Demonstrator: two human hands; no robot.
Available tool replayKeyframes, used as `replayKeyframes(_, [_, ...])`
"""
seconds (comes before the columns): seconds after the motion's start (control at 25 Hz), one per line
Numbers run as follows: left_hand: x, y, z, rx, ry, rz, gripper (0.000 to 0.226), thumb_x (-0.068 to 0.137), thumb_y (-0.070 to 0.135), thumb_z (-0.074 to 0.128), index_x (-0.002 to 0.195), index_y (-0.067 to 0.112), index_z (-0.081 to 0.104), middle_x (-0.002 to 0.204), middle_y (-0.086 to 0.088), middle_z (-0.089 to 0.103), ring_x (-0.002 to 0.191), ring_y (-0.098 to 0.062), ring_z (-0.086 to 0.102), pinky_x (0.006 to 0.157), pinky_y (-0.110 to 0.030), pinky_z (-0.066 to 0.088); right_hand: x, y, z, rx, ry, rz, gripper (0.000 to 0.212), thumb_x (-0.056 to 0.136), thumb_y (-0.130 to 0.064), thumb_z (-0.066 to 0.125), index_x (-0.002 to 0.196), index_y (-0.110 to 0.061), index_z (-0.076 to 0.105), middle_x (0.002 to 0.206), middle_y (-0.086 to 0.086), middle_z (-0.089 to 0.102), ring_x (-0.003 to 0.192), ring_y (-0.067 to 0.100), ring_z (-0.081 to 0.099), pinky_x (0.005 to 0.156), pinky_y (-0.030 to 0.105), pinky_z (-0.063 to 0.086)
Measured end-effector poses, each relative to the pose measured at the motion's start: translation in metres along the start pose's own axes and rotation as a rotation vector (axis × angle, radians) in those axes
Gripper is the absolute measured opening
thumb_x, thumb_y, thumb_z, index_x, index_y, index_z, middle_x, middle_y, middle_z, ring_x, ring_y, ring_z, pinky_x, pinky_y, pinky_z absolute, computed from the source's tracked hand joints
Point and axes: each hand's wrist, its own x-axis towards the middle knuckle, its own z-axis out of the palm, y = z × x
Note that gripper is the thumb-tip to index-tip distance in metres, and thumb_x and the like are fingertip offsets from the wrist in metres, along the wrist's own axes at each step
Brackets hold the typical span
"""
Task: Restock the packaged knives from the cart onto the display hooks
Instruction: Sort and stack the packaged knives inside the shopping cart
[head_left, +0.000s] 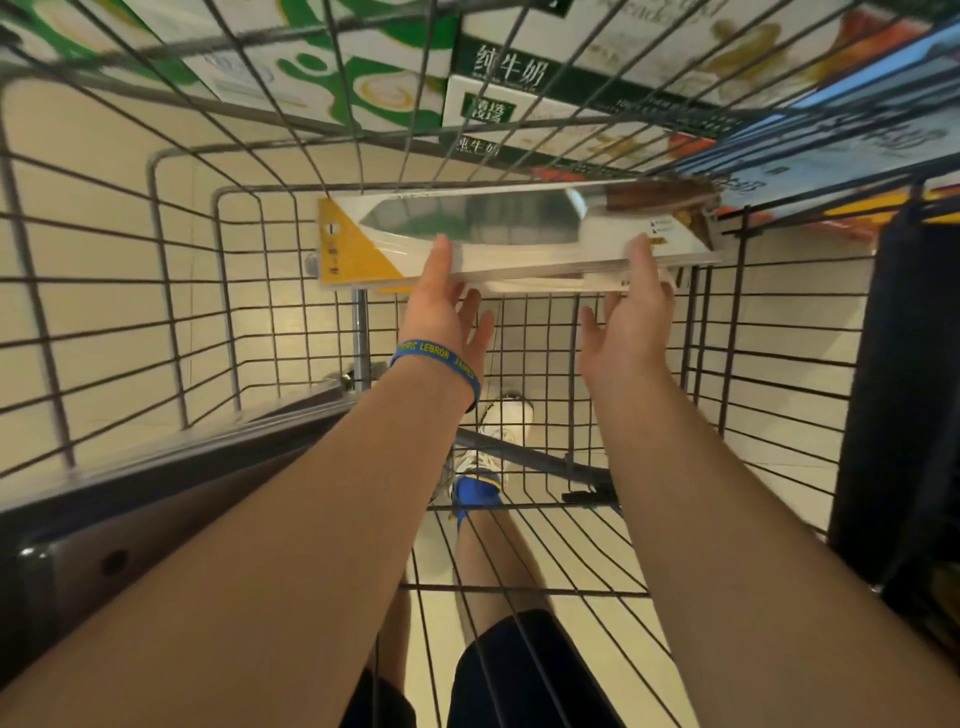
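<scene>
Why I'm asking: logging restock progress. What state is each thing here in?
packaged knives: stacked flat inside the cart, gripped at the near edge.
left hand: thumb on top, fingers under the stack.
right hand: same grip, near the handle end.
cart: wire basket, stack at its far end.

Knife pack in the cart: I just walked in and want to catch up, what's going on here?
A person reaches into a wire shopping cart and holds a packaged knife flat. The left hand is near its yellow-cornered end and the right hand near the wooden-handle end, thumbs on top. The pack is inside the basket; no display hook is in view.
</scene>
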Motion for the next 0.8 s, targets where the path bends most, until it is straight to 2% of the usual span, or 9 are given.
replayKeyframes(0.08, [0.001,0.0,0.0,0.011,0.025,0.0,0.049,0.084,0.051,0.071,0.121,0.02,0.063,0.111,0.004,0.066,0.098,-0.011,0.066,0.076,-0.026,0.056,-0.004,0.006,-0.003,0.012,0.02,0.017,0.07,0.087,-0.052,0.075,0.147,-0.029,0.047,0.135,-0.004,0.061,0.116,0.011,0.058,0.092,0.035,0.048])
replayKeyframes(0.2, [-0.001,-0.005,-0.007,-0.002,0.047,0.007,0.049,0.084,0.047,0.074,0.124,0.02,0.063,0.112,0.001,0.067,0.098,-0.012,0.067,0.076,-0.024,0.057,-0.009,0.012,-0.003,0.055,0.026,0.038,0.066,0.088,-0.053,0.074,0.145,-0.031,0.05,0.132,-0.004,0.062,0.115,0.011,0.057,0.099,0.038,0.049])
replayKeyframes(0.36, [-0.002,-0.005,-0.007,0.01,0.093,-0.001,0.051,0.081,0.05,0.076,0.118,0.019,0.063,0.107,0.001,0.064,0.09,-0.011,0.068,0.064,-0.021,0.057,-0.011,0.009,-0.005,0.019,0.051,0.041,0.05,0.086,-0.065,0.069,0.125,-0.036,0.056,0.124,-0.006,0.063,0.11,0.011,0.057,0.09,0.036,0.047])
replayKeyframes(0.48, [-0.003,-0.01,-0.006,0.062,0.12,-0.013,0.048,0.079,0.054,0.075,0.111,0.02,0.062,0.11,0.003,0.064,0.091,-0.009,0.068,0.058,-0.019,0.055,-0.018,0.016,-0.011,0.01,0.068,0.072,0.053,0.084,-0.071,0.067,0.121,-0.036,0.052,0.121,-0.007,0.058,0.106,0.011,0.053,0.096,0.038,0.044])
replayKeyframes(0.6, [-0.012,-0.015,-0.007,0.075,0.118,-0.02,0.051,0.08,0.054,0.074,0.113,0.018,0.061,0.107,0.003,0.062,0.087,-0.008,0.067,0.056,-0.018,0.054,-0.035,0.03,-0.02,-0.002,0.009,0.138,0.069,0.085,-0.073,0.063,0.142,-0.038,0.047,0.141,-0.003,0.048,0.125,0.017,0.047,0.107,0.038,0.042])
replayKeyframes(0.68, [-0.017,-0.015,-0.008,0.107,0.143,-0.019,0.047,0.08,0.056,0.074,0.108,0.019,0.06,0.109,0.003,0.061,0.089,-0.01,0.068,0.06,-0.019,0.055,-0.043,0.034,-0.023,-0.024,0.024,0.173,0.079,0.086,-0.074,0.061,0.151,-0.035,0.041,0.146,-0.001,0.044,0.125,0.019,0.047,0.105,0.038,0.045])
replayKeyframes(0.72, [-0.02,-0.015,-0.007,0.131,0.154,-0.018,0.042,0.081,0.056,0.073,0.101,0.021,0.059,0.107,0.002,0.061,0.089,-0.01,0.068,0.062,-0.021,0.056,-0.047,0.034,-0.022,-0.049,0.054,0.195,0.079,0.086,-0.074,0.061,0.15,-0.032,0.043,0.138,-0.001,0.048,0.117,0.019,0.051,0.098,0.036,0.048])
replayKeyframes(0.76, [-0.025,-0.015,-0.006,0.155,0.167,-0.019,0.038,0.082,0.056,0.071,0.094,0.023,0.058,0.104,0.002,0.06,0.086,-0.011,0.068,0.064,-0.022,0.057,-0.052,0.033,-0.022,-0.08,0.083,0.223,0.078,0.086,-0.074,0.061,0.146,-0.027,0.048,0.119,-0.004,0.052,0.108,0.019,0.055,0.093,0.036,0.05])
replayKeyframes(0.8, [-0.031,-0.015,-0.006,0.179,0.174,-0.024,0.035,0.084,0.055,0.07,0.09,0.023,0.056,0.102,0.002,0.06,0.084,-0.011,0.067,0.064,-0.022,0.057,-0.058,0.031,-0.022,-0.111,0.106,0.248,0.071,0.087,-0.072,0.061,0.137,-0.021,0.055,0.112,-0.001,0.06,0.103,0.021,0.06,0.092,0.038,0.054])
